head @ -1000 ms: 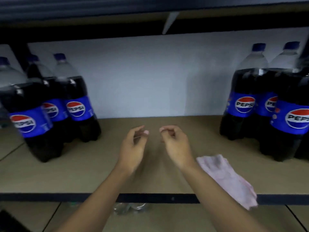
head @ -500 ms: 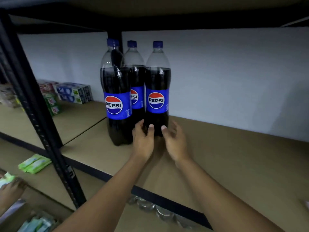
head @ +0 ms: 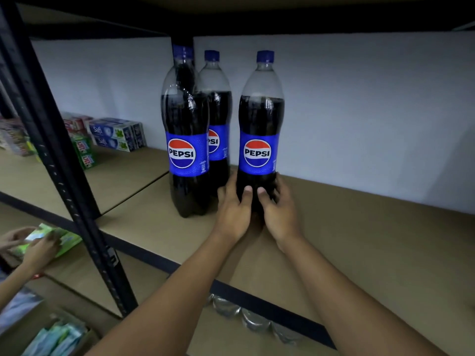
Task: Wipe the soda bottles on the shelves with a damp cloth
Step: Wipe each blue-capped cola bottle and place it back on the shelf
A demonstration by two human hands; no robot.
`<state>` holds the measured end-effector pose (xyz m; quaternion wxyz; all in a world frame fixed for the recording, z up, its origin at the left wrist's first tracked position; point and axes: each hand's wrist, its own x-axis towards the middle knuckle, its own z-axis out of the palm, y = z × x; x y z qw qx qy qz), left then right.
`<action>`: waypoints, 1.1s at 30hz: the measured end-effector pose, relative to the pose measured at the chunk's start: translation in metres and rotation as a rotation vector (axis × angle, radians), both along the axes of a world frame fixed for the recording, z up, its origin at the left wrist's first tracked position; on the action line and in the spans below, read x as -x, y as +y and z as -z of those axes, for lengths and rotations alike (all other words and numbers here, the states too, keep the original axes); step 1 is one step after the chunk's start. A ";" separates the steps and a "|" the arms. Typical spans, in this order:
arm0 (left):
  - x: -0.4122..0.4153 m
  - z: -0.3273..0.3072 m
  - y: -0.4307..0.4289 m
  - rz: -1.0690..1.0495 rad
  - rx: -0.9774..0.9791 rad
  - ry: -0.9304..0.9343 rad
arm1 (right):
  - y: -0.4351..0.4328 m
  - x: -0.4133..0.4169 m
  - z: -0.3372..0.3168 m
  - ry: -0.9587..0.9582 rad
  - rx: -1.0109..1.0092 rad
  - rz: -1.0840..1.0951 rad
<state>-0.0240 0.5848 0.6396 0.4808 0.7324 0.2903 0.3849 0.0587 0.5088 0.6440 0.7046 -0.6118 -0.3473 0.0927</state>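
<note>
head view. left hand (head: 232, 214) and right hand (head: 279, 214) clasp the base of the rightmost pepsi bottle (head: 259, 119) from either side. the fingers curl round its dark lower body, and the two thumbs lie side by side on the near face, below the blue label. this bottle stands upright on the brown shelf board (head: 359, 240), just right of the near-left pepsi bottle (head: 186, 124) and the back pepsi bottle (head: 218, 104), which stand close together.

no damp cloth shows, so the step in hand appears to be drawing this bottle clear of the group for wiping. done well: grip low and evenly, bring the bottle straight towards the near edge without tipping it, and avoid knocking the neighbours. a full bottle is likely heavy, and its smooth plastic slippery.

far left: toothpaste boxes (head: 115, 134). lower left: another person's hand (head: 38, 249) on a green packet (head: 64, 238).
</note>
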 end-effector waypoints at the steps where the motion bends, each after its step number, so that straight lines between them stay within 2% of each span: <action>1: 0.001 0.001 -0.006 0.010 -0.002 0.011 | -0.010 0.002 0.000 -0.003 0.002 0.002; 16: 0.023 -0.002 -0.150 0.227 -0.010 -0.051 | -0.195 0.016 -0.005 -0.001 0.128 0.035; 25: 0.029 -0.012 -0.227 0.375 -0.019 -0.088 | -0.288 0.019 -0.004 -0.020 0.245 0.148; 33: 0.028 -0.013 -0.259 0.480 -0.138 -0.052 | -0.342 0.025 -0.007 -0.028 0.244 0.170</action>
